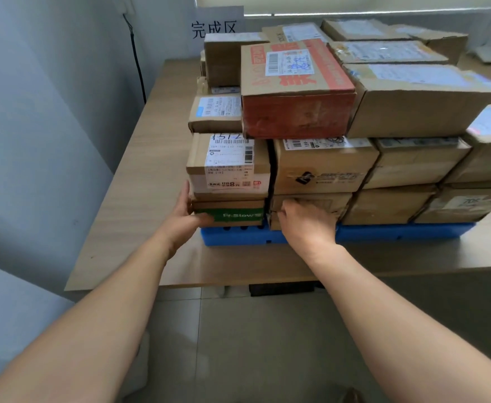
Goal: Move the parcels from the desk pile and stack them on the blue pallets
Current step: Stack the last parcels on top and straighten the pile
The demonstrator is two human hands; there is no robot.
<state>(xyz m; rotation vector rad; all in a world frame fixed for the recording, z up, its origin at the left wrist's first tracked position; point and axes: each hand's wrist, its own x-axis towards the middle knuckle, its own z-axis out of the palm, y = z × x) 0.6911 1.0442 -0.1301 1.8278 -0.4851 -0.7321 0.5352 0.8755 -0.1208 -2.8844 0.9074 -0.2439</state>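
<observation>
Many brown cardboard parcels [322, 170], most bearing white shipping labels, stand stacked several layers high on a blue pallet [384, 232] on a wooden desk [151, 158]. A red box [296, 114] with a barcode label sits on top. At the near left corner, lowest in the stack, is a green box [238, 215]. The left hand [184, 219] presses it, fingers flat on its left side, thumb across the green front. The right hand [305, 222] rests on the brown box [328, 203] just beside it, fingers curled against its front. Whether they grip cannot be told.
</observation>
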